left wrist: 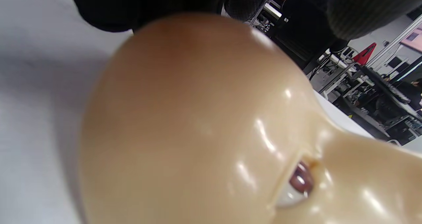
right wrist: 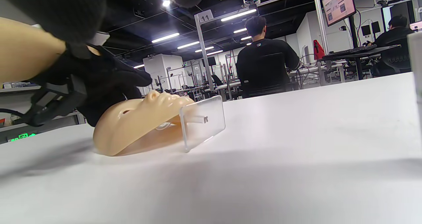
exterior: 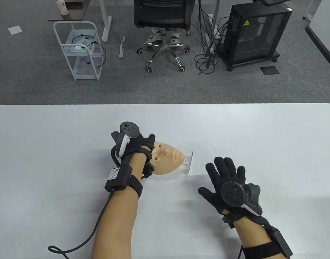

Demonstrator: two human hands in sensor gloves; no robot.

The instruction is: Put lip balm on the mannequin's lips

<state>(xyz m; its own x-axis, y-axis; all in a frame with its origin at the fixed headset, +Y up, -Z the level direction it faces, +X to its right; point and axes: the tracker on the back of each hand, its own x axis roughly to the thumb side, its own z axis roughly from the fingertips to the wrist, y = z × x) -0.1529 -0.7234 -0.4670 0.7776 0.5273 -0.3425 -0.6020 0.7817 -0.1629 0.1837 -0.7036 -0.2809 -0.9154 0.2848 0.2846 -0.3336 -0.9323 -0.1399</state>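
Because the glossy, beige, moulded-plastic mannequin face (exterior: 169,159) lay on its back near the middle of the matte white table (exterior: 261,135), its lips pointed upward and stood open to reach from above. Nearest the camera in the table view, the right hand (exterior: 229,183) in its black knit sensor glove lay palm down, fingers spread, holding nothing, on or just over the table to the right of the face and apart from it. No lip balm was visible in any view.

Next outward, the left hand (exterior: 139,147) gripped the mannequin face at the forehead end, its gloved fingers wrapped over the crown; the left wrist view showed dark fingertips (left wrist: 148,6) at the top of the smooth forehead.

The face appeared to be a thin hollow shell, judged light and rigid. The polished skin showed hard highlights and was judged slippery under knit fabric. It would probably slide on the table under a sideways stroke, so a steadying hold at the crown or cheek edges was advisable, leaving the mouth clear.

At the chin end, the clear acrylic stand plate (right wrist: 202,123) stood tilted on its lower edge, touching the table. It was judged stiff, brittle and unsuitable as a gripping point.

Beyond the table's far edge lay grey carpet.
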